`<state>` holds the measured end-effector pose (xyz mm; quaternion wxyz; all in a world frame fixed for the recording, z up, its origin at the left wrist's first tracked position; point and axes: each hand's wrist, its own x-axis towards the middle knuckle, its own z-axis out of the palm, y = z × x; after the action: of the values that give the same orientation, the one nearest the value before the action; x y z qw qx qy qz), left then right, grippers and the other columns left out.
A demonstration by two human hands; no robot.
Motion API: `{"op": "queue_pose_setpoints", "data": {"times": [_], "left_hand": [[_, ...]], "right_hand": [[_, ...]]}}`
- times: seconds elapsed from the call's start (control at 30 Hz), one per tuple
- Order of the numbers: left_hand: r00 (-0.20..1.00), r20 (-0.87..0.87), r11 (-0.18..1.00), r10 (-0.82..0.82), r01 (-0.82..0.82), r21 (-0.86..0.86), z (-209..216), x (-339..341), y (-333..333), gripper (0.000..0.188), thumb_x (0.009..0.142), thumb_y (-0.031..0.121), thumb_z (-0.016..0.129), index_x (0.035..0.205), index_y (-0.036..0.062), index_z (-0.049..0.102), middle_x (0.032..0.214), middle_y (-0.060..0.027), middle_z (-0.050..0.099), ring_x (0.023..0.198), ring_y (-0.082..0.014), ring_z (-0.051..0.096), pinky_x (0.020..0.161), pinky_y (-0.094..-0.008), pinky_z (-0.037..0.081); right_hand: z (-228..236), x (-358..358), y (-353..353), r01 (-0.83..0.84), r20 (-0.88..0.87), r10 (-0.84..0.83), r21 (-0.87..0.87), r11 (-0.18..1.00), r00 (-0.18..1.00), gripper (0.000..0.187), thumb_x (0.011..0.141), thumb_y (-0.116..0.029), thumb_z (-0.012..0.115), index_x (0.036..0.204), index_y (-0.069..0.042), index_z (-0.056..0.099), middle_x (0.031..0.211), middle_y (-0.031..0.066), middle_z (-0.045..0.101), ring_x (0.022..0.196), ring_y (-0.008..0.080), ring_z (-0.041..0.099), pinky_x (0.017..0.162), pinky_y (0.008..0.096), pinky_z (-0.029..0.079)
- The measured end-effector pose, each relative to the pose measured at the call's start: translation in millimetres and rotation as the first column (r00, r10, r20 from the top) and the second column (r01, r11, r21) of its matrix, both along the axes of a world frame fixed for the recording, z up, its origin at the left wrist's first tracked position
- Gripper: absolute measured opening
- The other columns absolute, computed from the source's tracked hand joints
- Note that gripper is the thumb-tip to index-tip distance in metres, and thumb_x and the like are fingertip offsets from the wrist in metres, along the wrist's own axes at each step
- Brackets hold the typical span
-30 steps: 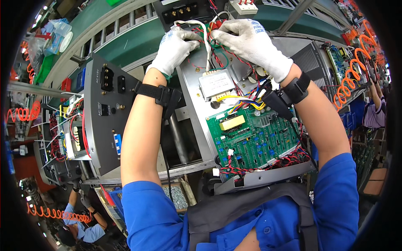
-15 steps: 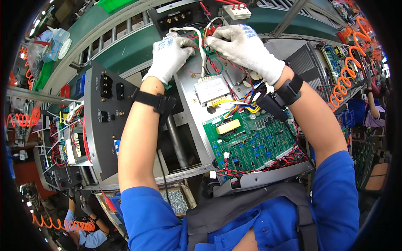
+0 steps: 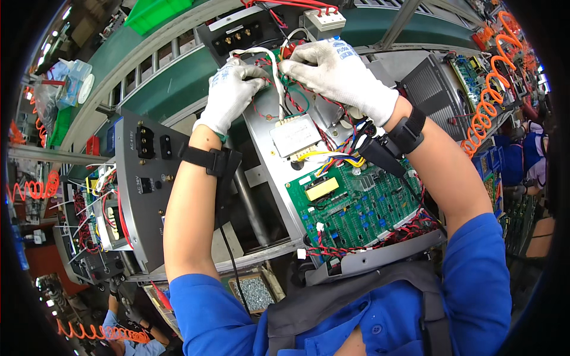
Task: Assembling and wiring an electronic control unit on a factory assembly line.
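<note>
My left hand [image 3: 228, 95], in a white glove, has its fingers pinched together left of a thick white sleeved cable [image 3: 279, 95]. My gloved right hand [image 3: 338, 70] pinches just right of that cable, among thin red and green wires. What sits between the fingertips of either hand is too small to make out. Below them, a metal chassis [image 3: 262, 133] carries a pale boxy transformer [image 3: 295, 135] with yellow, blue and white leads. Nearer to me lies a green circuit board [image 3: 380, 204] edged with red-black wires. A dark panel with brass terminals [image 3: 237, 38] stands beyond my hands.
A grey front panel with sockets [image 3: 132, 196] belongs to another unit at left. Coiled orange air hoses [image 3: 484, 113] hang at right. A box of small screws [image 3: 254, 292] sits below the bench edge. A white terminal block [image 3: 323, 22] stands at the back. Other people work nearby.
The view has shifted slightly, so the chassis and both hands sit a little further left. Both hands remain at the wires, their fingers still closed.
</note>
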<state>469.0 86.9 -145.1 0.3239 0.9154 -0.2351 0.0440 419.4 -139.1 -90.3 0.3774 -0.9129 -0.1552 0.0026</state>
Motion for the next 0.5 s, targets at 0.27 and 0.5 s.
{"op": "queue_pose_setpoints", "data": {"times": [0.27,0.5], "left_hand": [[0.972,0.232,0.909,-0.045,-0.056,0.412,16.9,-4.5,-15.6,0.021,0.084,0.026,0.071,0.097,0.0124,0.080,0.098,-0.0145,0.073,0.088,-0.0297,0.071,0.083,-0.0398,0.054],[0.903,0.417,0.873,-0.106,-0.116,0.474,7.1,-6.2,-25.6,0.016,0.083,0.022,0.068,0.088,0.0109,0.078,0.095,-0.0142,0.071,0.088,-0.0354,0.069,0.080,-0.0475,0.052]], "right_hand": [[-0.1,0.2,1.0,0.007,0.029,-0.006,-0.025,1.000,1.000,0.036,0.103,-0.035,0.062,0.085,-0.004,0.068,0.063,0.0002,0.056,0.058,0.0077,0.054,0.055,0.0286,0.044],[-0.8,1.4,-1.1,0.025,0.065,-0.021,-0.063,0.998,0.998,0.040,0.093,-0.047,0.062,0.093,-0.009,0.076,0.075,0.0124,0.070,0.073,0.0286,0.071,0.068,0.0407,0.054]]}}
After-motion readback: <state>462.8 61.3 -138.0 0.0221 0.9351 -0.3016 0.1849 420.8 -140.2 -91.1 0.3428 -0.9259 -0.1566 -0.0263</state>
